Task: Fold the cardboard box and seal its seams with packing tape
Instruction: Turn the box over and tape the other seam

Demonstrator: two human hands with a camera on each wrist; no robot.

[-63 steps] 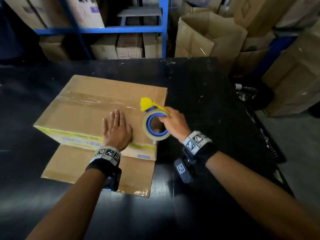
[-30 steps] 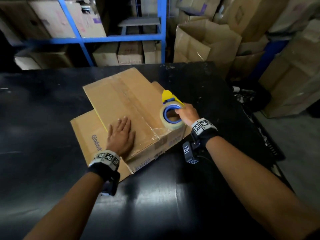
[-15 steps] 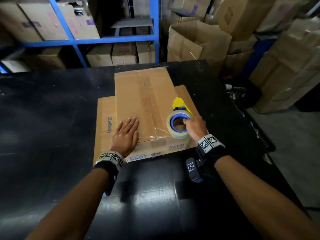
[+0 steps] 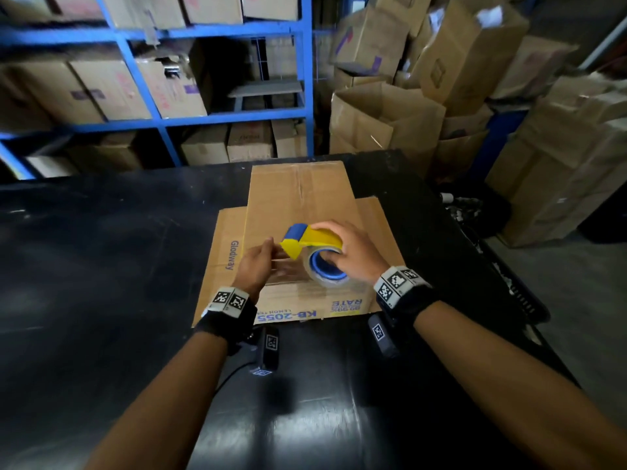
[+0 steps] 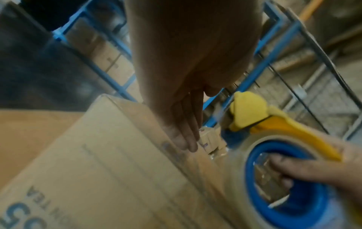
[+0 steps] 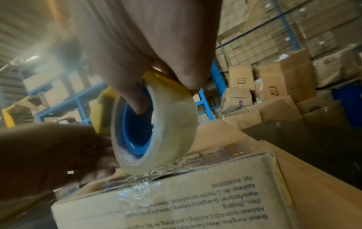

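Tape roll's light, cardboard box is floppy
Right hand (image 4: 353,256) grips the tape roll (image 4: 324,266) through its core; left hand (image 4: 254,266) pinches the tape's loose end near the cardboard box's (image 4: 298,198) near table edge.

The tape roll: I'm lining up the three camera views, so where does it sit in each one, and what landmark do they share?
Head view: the tape roll is at centre, over the near end of the cardboard box, held by the right hand.
Left wrist view: lower right, a finger through its blue core.
Right wrist view: centre, above the box's taped edge.
Shared landmark: the blue shelf rack behind the table.
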